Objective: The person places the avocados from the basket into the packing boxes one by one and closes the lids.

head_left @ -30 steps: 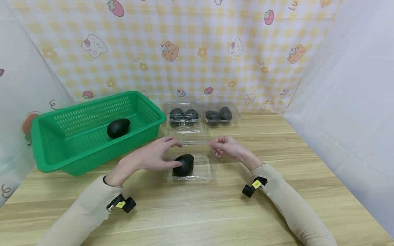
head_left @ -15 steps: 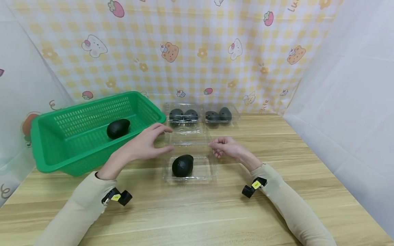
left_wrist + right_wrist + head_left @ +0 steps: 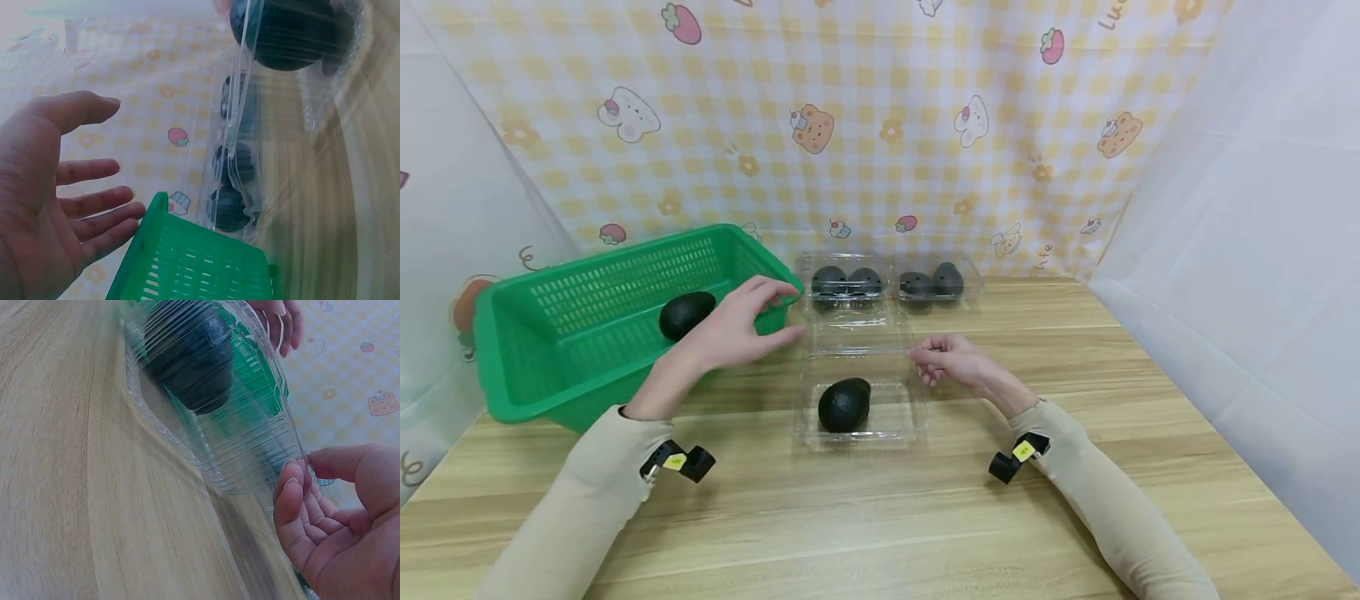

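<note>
A clear plastic clamshell box (image 3: pixel 891 408) lies with its lid up on the table, one dark avocado (image 3: pixel 845 406) in the left part of its base. My right hand (image 3: pixel 953 360) pinches the box's edge near the hinge between thumb and fingertips; the right wrist view shows the thumb (image 3: pixel 340 461) on the thin rim. My left hand (image 3: pixel 730 327) holds nothing, its fingers spread, above the near right side of the green basket (image 3: pixel 625 377). Inside that basket lies another avocado (image 3: pixel 687 315), just beyond the left hand in the head view.
Two closed clamshells stand at the back against the patterned curtain (image 3: pixel 865 167): a left one (image 3: pixel 847 260) and a right one (image 3: pixel 938 260), each with two avocados. The wooden table (image 3: pixel 880 517) reaches white cloth on both sides.
My left hand has let go of the avocado in the box and moved left and away from me, toward the basket. The right hand stays at the box's edge.
</note>
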Demonstrator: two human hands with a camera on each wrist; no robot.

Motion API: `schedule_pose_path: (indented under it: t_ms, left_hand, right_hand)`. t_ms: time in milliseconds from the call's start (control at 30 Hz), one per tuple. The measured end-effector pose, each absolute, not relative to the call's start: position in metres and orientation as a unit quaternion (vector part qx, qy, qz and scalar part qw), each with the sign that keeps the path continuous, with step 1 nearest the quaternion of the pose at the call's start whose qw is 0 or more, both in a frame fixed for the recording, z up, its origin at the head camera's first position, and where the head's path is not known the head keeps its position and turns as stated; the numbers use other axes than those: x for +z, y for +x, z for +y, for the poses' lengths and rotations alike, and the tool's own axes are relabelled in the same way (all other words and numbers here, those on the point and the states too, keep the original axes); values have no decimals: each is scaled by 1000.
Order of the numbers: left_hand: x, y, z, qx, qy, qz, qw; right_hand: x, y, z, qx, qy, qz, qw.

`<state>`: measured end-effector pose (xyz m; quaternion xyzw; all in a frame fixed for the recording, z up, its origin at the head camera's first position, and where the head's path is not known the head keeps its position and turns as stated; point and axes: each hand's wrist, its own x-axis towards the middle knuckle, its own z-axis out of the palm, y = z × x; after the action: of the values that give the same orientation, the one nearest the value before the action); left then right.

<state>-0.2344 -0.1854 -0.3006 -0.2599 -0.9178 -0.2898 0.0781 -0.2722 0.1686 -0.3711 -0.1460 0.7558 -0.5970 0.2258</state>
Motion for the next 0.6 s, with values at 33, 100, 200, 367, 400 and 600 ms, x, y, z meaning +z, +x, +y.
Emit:
schedule_pose_path:
  t_ms: [33,100,200,367,400,600]
  left_hand:
    - [-300,-235,-186,-292,-256,-918,81]
    - [-299,-237,-189,-296,-249,-918,86]
    - [-297,-240,-193,-296,-243,-919,95]
    - [-290,-242,-199,-295,-235,-921,102]
    - [-288,-242,-200,-296,-232,-921,102]
    - [-280,-245,-206,-294,-216,-925,103]
  right_hand:
    - [-371,-272,169,-596,-146,757,226]
    - [-371,-272,169,-595,-146,757,227]
    - [-372,-272,169,-595,-146,757,228]
    - [-372,-272,168,-598,-147,754,229]
    - [-372,-272,168,-599,-147,753,229]
    - [-371,-271,168,-599,-158,750,229]
